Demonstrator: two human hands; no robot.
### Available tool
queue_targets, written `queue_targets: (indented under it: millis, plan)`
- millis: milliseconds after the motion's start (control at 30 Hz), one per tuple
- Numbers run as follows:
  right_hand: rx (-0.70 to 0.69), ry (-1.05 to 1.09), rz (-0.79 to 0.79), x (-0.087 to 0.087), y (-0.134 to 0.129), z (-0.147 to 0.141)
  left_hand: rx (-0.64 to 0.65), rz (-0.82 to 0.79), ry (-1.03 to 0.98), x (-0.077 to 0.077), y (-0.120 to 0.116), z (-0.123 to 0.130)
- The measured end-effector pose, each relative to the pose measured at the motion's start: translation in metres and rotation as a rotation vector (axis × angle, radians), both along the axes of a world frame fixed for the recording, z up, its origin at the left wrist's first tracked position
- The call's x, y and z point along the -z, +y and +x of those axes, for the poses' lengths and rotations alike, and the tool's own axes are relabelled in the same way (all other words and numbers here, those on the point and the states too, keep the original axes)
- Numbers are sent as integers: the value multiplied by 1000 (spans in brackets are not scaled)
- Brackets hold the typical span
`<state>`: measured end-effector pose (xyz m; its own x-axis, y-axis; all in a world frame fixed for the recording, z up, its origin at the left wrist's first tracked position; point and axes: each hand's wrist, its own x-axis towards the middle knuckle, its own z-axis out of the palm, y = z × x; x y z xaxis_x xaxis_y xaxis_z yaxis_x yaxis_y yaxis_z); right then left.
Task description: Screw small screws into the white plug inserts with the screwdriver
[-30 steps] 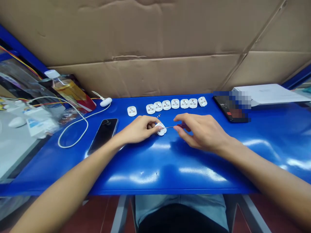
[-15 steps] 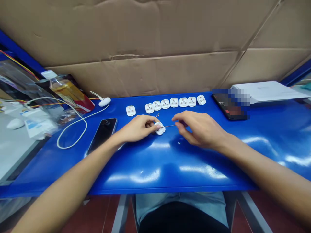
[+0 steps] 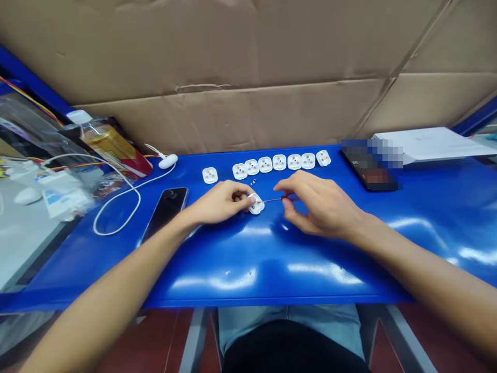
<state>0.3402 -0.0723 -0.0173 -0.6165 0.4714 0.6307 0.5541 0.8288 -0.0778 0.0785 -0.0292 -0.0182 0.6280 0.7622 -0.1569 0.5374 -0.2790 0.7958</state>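
Observation:
A white plastic plug housing [image 3: 257,207] is pinched between the thumb and fingers of my left hand [image 3: 225,201], tilted toward the right. My right hand [image 3: 316,203] grips a thin screwdriver [image 3: 271,200] by its handle, which the fingers mostly cover. The metal shaft runs left, and its tip meets the housing near my left thumb. Just behind my left hand, a few tiny metal parts [image 3: 253,182] lie on the blue table. Farther back stands a row of several similar white housings [image 3: 279,162] with metal pieces inside, and one more housing [image 3: 210,175] sits apart at their left.
Left of my hands lie a dark phone [image 3: 165,211] and a looped white cable [image 3: 116,230]. A drink bottle [image 3: 112,150] leans behind them. At the back right are another black phone [image 3: 365,168] and a white box [image 3: 435,145]. A cardboard wall [image 3: 248,77] closes off the back.
The view has shifted slightly. Both hands keep nearly the same place, and a bit of the screwdriver's reddish handle now shows between my right fingers.

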Motion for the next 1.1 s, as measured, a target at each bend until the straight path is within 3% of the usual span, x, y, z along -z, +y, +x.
queue_targets:
  millis: [100,267,467,833,1100]
  plan:
    - [-7,-1,-23,-1,-1,-1,1,7,4,0,0,0]
    - [129,-60,-50,3,-1,0,-20,20,6,-1,-1,1]
    - [-53,-1,22,1,1,-2,-13,15,-3,0,-1,1]
    - [109,-67,36,1,-2,-1,-24,14,-14,0,-1,1]
    - [38,1,36,1,-2,-4,-14,28,-9,2,-1,0]
